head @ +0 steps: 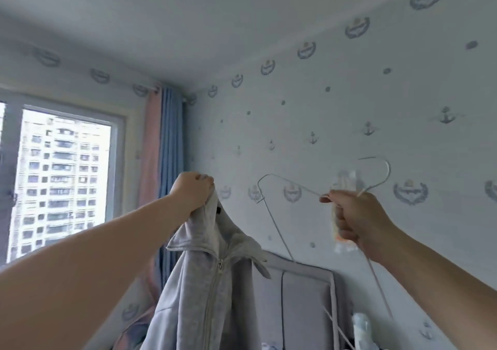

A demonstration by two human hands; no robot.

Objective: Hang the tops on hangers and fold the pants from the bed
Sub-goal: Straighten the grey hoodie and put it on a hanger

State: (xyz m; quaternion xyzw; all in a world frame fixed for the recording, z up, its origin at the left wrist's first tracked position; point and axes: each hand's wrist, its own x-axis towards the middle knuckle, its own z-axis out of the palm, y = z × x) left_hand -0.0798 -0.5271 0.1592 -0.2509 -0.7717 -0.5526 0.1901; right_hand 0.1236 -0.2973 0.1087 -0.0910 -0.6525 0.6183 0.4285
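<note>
Anchor-print wallpaper (376,107) faces you. Your left hand (192,191) grips one soft grey zip hoodie (204,282), and your right hand (352,220) clamps one thin wire hanger (295,184).

The left hand (192,189) grips a grey zip-up hoodie (204,282) by its top, holding it up so it hangs down in front of a padded grey headboard (301,293). The right hand (352,222) holds a thin white wire hanger (291,185), raised against anchor-patterned wallpaper (376,94). A window (61,177) with pink and blue curtains (166,148) is at left.
</note>
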